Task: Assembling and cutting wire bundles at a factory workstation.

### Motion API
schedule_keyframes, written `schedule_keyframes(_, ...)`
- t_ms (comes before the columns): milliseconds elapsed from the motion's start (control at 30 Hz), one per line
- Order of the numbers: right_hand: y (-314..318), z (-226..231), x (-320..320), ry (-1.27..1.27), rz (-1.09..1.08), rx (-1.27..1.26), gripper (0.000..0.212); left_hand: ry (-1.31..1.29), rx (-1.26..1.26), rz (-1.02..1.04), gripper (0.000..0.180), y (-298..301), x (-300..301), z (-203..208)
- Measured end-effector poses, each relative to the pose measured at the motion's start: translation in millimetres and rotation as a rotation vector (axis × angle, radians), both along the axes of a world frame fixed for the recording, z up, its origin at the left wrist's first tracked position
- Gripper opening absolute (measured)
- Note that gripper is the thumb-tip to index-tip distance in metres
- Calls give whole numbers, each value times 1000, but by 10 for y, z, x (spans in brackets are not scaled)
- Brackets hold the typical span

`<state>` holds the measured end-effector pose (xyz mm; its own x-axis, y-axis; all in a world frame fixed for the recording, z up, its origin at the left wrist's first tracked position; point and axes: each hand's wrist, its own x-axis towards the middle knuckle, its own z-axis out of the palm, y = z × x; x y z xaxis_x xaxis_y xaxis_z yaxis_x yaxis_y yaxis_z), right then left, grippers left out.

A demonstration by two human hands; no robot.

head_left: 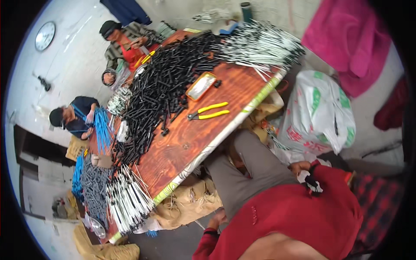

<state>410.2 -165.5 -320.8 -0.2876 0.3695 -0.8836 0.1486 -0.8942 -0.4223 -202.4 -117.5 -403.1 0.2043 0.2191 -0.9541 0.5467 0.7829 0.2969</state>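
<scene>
My left hand hangs low beside my left thigh, under the table's level. Its fingers are mostly hidden, so I cannot tell whether it grips anything. My right hand is by my right hip, fingers curled, against a small white-and-black piece that I cannot make out. Both hands are away from the tabletop. On the table, nearest to me, lie yellow-handled cutting pliers with the handles apart. Beyond them are an orange-rimmed tray and a big heap of black plastic parts.
White rods with black ends lie in one pile at the far right and another bundle at the near left, by grey parts. Two co-workers sit across; one holds blue strips. A plastic bag stands at my right, sacks under the table.
</scene>
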Motion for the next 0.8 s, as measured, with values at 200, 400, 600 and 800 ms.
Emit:
schedule_keyframes(200,-552,258,-124,93,49,136,64,-58,40,115,22,-201,-139,611)
schedule_keyframes(400,-655,-13,-218,37,223,193,62,-152,90,304,21,-63,-53,790)
schedule_keyframes(600,-447,-111,-77,-81,232,180,49,-266,136,525,20,223,244,1056)
schedule_keyframes(800,826,986,-39,-513,282,988,33,-360,622,719,18,734,867,2218)
